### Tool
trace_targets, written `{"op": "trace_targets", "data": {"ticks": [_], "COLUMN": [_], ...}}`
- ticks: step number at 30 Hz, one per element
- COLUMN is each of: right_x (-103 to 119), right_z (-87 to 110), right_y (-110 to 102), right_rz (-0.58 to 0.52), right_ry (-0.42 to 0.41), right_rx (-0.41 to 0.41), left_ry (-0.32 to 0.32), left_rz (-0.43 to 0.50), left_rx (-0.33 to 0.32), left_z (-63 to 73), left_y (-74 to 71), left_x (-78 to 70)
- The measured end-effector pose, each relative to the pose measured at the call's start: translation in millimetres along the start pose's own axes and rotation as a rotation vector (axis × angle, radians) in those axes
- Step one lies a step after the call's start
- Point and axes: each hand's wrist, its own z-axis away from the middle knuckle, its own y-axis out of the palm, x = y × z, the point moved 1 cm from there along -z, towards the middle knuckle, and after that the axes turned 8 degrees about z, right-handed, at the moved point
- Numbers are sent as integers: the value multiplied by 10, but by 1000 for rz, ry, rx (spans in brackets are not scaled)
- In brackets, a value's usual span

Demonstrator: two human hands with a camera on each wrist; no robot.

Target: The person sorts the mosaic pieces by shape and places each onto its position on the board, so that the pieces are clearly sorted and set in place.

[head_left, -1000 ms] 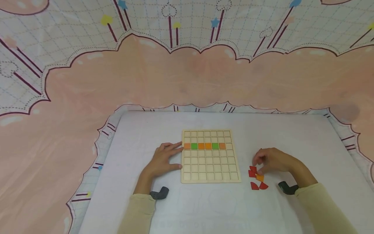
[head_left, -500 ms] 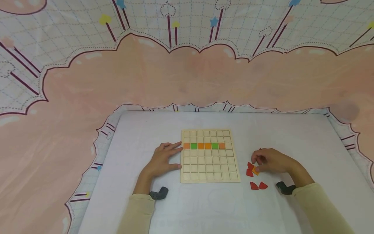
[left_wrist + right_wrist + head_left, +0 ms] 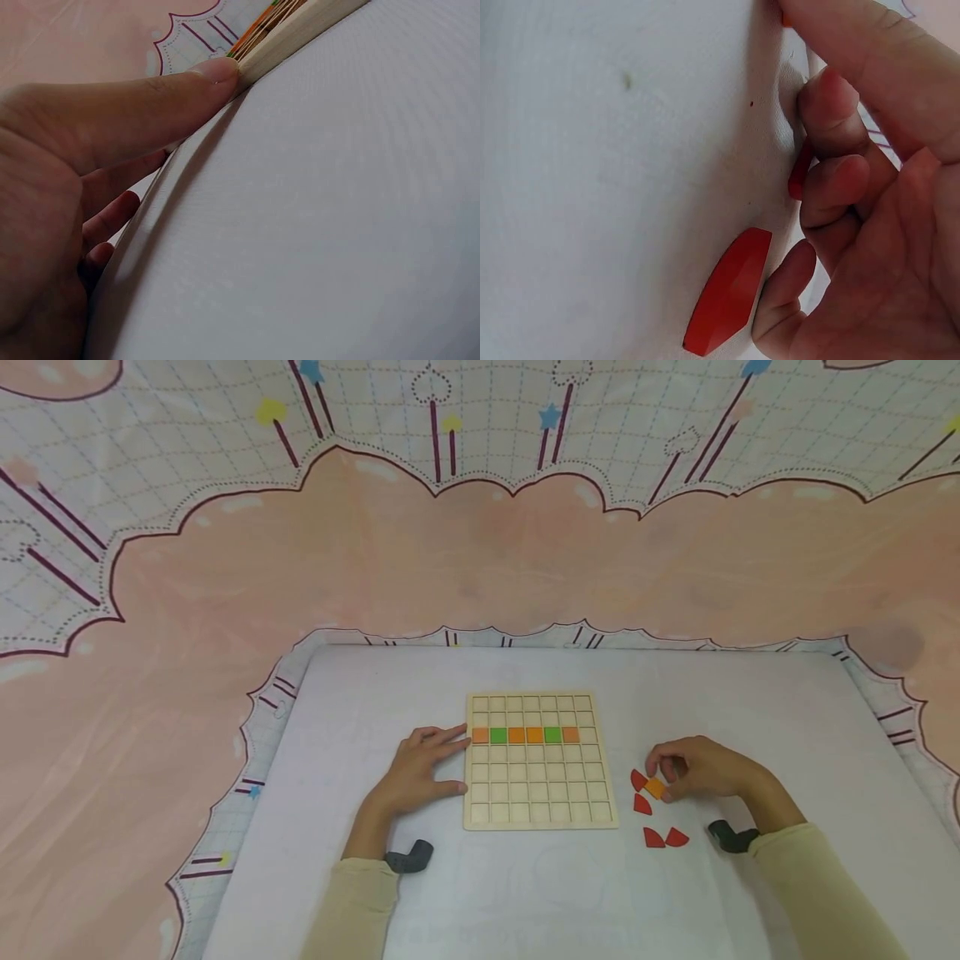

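Observation:
A wooden grid board (image 3: pixel 540 792) lies on the white table. One of its rows bears several square tiles (image 3: pixel 526 735) in salmon, green and orange. My left hand (image 3: pixel 426 767) touches the board's left edge with straight fingers and thumb; in the left wrist view the thumb (image 3: pixel 157 105) rests on the board's rim (image 3: pixel 300 41). Right of the board, my right hand (image 3: pixel 697 768) pinches an orange square tile (image 3: pixel 655 788) between thumb and finger. Red quarter-circle pieces (image 3: pixel 642 804) lie beside it. The right wrist view has a red piece (image 3: pixel 731 292) by the curled fingers, the orange tile mostly hidden.
Nearer the front, two more red quarter-circle pieces (image 3: pixel 654 837) lie side by side below the right hand. Dark wrist-worn devices (image 3: pixel 410 856) sit at both wrists. The white tabletop (image 3: pixel 540 893) ends at a pink patterned cloth (image 3: pixel 480 560).
My right hand has moved slightly left and away from me, with the orange tile shifting and turning. Two red pieces near it have spread apart. My left hand stays at the board.

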Motion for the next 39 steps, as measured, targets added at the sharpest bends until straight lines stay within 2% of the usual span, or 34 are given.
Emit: {"op": "trace_targets", "data": {"ticks": [5,14,20,30,33,39], "right_x": [5,69,61,-11,-10,36], "right_z": [-15,-31,-47,-51,-30,-27], "right_y": [2,-10,2,-34,-61,-106], "right_rz": [5,-4,-25,-83,-87,-28], "right_ry": [4,63,104,123,132,140], "right_rx": [-21,-49,-46,-41,-58,-120], "left_ry": [-6,-3,-3,6,5,-1], "left_rz": [-1,-15,-10,-7,-8,-14], "left_rx": [0,4,0,-4,-3,-2], "left_z": [-1,-11,-13,-13,-16,-16], "left_y": [0,3,4,8,11,14], "left_x": [-3,1,0,9,11,9]}}
